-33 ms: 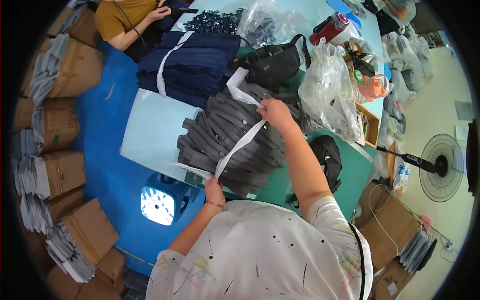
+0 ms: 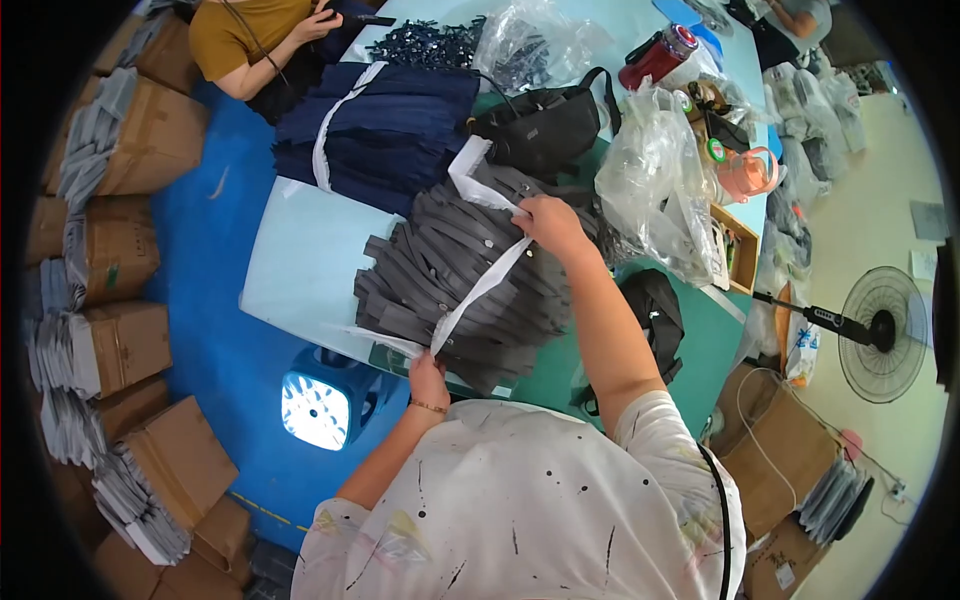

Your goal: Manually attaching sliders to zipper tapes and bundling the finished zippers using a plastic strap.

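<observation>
A thick bundle of dark grey fabric strips with small shiny metal pieces lies on the table in front of me. A white cloth band runs slantwise over its top. My right hand is closed on this band at the bundle's far right side, and a loose length sticks out beyond it. At the near table edge my left hand pinches the band's near part, with a loose end trailing left. Behind it lies a bundle of navy strips, tied round with another white band.
A black bag and a clear plastic bag crowd the far and right sides. Beyond are a red flask and a wooden box. A blue stool stands at the left. A person works across the table.
The loose far length of the white band has shifted very slightly to the left. Both hands keep their hold.
</observation>
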### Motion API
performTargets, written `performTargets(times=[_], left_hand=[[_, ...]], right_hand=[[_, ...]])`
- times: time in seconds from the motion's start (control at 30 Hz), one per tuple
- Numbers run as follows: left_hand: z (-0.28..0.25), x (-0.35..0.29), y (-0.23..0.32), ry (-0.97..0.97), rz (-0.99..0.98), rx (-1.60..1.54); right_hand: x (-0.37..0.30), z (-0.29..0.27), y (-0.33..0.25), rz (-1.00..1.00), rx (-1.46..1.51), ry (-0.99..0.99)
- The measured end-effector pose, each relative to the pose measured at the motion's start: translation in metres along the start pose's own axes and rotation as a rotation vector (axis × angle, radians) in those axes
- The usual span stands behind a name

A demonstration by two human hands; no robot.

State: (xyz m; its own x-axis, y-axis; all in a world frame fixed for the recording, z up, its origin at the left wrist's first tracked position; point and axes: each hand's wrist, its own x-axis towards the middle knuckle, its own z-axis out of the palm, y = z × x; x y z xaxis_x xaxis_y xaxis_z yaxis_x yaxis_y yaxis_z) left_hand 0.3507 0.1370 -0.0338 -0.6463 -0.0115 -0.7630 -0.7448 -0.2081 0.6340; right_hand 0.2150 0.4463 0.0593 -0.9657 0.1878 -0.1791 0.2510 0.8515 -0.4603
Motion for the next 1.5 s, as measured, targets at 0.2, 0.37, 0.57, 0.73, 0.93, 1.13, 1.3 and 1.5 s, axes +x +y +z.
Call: performTargets(times=[0.2, 0.37, 0.57, 0.73, 0.93, 1.13, 1.3, 1.5], left_hand=[[0.003, -0.003, 0.012, -0.018, -0.210, -0.284], [0.006, 0.003, 0.008, -0.005, -0.295, -0.345], [-0.001, 0.005, 0.002, -0.193, -0.288, -0.477], [-0.003, 0.010, 0.000, -0.071, -0.261, -0.354], [0.001, 0.014, -0.002, -0.055, 0.040, 0.155], [0.005, 0.004, 0.010, -0.085, -0.111, 0.095], [0.003, 0.007, 0.003, 0.008, -0.325, -0.532], [0.006, 0.007, 0.012, -0.156, -0.245, -0.536]], right_hand=[[0.025, 0.011, 0.020, 0.127, -0.037, 0.389], [0.046, 0.045, 0.033, 0.007, -0.123, 0.545], [0.014, 0.069, 0.013, 0.075, -0.174, 0.413], [-0.028, 0.070, -0.010, -0.015, 0.024, 0.456], [0.009, 0.062, 0.013, 0.058, -0.004, 0.438], [0.044, 0.071, 0.044, 0.166, -0.020, 0.207], [0.035, 0.079, 0.052, 0.122, 0.249, -0.120], [0.011, 0.072, 0.048, 0.393, 0.789, -0.451]])
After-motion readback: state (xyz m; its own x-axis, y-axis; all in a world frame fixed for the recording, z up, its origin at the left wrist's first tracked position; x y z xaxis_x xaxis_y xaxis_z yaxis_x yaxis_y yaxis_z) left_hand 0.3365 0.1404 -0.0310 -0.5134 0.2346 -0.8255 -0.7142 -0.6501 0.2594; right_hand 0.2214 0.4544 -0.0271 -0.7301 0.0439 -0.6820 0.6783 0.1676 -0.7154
